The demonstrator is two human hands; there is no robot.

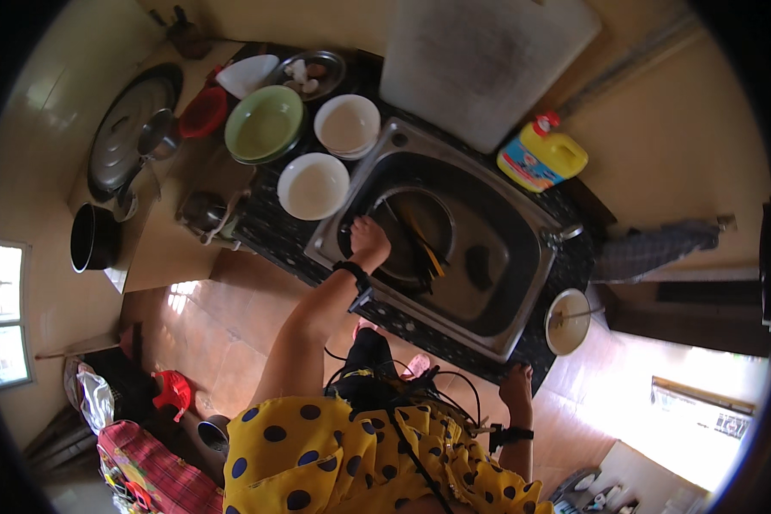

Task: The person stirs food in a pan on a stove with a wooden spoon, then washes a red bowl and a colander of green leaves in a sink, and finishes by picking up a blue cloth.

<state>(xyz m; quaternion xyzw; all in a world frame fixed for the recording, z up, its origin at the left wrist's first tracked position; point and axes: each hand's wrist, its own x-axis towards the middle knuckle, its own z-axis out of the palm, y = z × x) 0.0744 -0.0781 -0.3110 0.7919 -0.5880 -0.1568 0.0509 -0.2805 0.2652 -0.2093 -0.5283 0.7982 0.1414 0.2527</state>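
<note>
My left hand [369, 241] is at the left side of the steel sink [417, 321], fingers curled down over its inner wall; what they touch is hidden. Beside it in the basin sits a round dark pan [446, 215], with yellow and dark chopsticks or similar thin utensils [427, 247] lying across it. A dark oval object [478, 266] lies at the basin's right. My right hand [517, 385] rests at the front edge of the black speckled counter, near a cream bowl [567, 321] that has a thin utensil in it. No object shows in that hand.
White bowls [313, 186] and green bowls [265, 123] stand left of the sink. Behind them is a metal plate [327, 63] with food pieces. A white board [482, 64] leans on the wall beside a yellow jug [543, 157]. The faucet [562, 234] is at the sink's right.
</note>
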